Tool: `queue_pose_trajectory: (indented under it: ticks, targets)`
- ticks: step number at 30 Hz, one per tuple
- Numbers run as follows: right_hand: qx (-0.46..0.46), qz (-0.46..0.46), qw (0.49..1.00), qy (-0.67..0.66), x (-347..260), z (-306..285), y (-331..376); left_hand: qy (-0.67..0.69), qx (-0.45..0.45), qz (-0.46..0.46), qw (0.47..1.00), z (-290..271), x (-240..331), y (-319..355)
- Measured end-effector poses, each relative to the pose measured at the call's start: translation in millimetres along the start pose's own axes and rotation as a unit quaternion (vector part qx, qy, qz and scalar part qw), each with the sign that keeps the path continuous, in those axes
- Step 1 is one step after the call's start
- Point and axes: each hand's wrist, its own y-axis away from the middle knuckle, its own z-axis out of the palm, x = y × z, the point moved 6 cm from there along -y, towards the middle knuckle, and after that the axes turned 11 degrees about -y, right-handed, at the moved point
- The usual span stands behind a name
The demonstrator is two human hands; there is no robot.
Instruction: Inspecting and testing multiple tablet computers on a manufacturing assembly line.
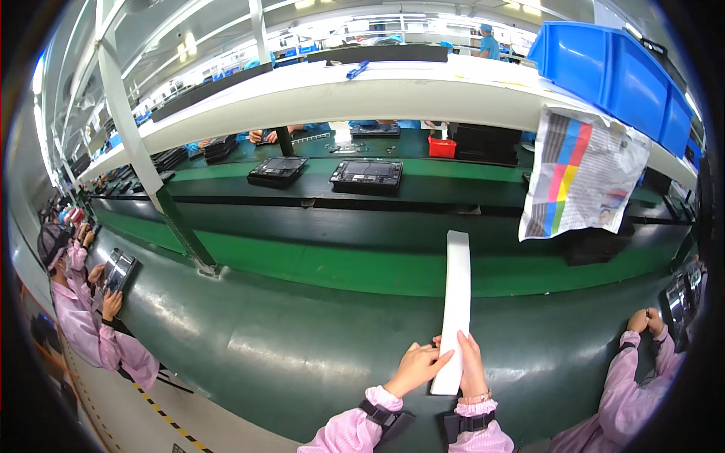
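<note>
A long white strip (458,294), of paper or foam by its look, stands between my hands above the green work table. Around the right side of its lower part my right hand (473,368) is closed. My left hand (418,368) pinches the left edge with the thumb lying across the front. Some fingertips are hidden behind the strip. Its far end reaches out over the green conveyor belt (332,260). Both wrists wear black straps over pink sleeves.
Beyond the belt lie two black device units (366,174) (277,171) and a red bin (442,146). A white shelf (393,93) crosses above, bearing a blue bin (612,75); a printed sheet (581,177) hangs from it. Co-workers sit at left (94,317) and right (634,385).
</note>
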Motion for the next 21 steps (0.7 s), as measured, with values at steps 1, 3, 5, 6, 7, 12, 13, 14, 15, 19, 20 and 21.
queue_pose_trajectory:
  ticks: [1,3,5,6,7,12,13,14,15,19,20,21]
  targets:
    - [0.002,0.000,1.000,-0.014,0.6,0.3,0.2,-0.003,0.056,0.010,0.998,-6.6,1.9,0.3]
    - [0.012,0.001,1.000,-0.020,1.6,-1.2,-0.3,-0.002,0.012,0.000,1.000,-2.1,0.2,-0.5]
    - [-0.047,-0.035,0.998,-0.036,-2.3,4.5,1.0,0.001,0.067,0.012,0.998,-8.0,2.0,0.7]
    - [-0.045,-0.027,0.998,-0.039,-1.8,3.3,1.2,-0.004,0.064,0.011,0.998,-7.4,1.1,-0.1]
    - [-0.004,-0.009,1.000,-0.023,0.9,-2.1,3.3,0.000,0.024,0.016,1.000,-1.9,1.9,0.9]
    - [-0.007,-0.002,1.000,-0.026,0.2,0.0,4.1,-0.004,0.031,0.007,0.999,-0.3,-0.3,1.2]
    - [-0.044,-0.022,0.998,-0.043,-3.0,4.6,4.7,-0.003,0.075,0.008,0.997,-5.2,-0.4,1.9]
    - [-0.064,-0.031,0.996,-0.046,-3.8,7.1,6.1,0.005,0.085,0.008,0.996,-5.7,-0.1,3.2]
    - [-0.030,-0.016,0.999,-0.036,-2.4,2.6,6.2,-0.001,0.046,0.010,0.999,-0.6,-0.2,2.6]
    - [-0.028,-0.008,0.999,-0.037,0.3,0.1,8.8,-0.017,0.018,0.004,1.000,4.0,-1.7,6.5]
    - [-0.039,-0.007,0.998,-0.040,0.8,0.6,9.0,-0.017,0.026,0.008,0.999,3.4,-1.9,6.4]
    - [-0.080,-0.029,0.995,-0.051,-2.3,4.1,9.6,-0.007,0.073,0.024,0.997,-1.3,0.1,7.4]
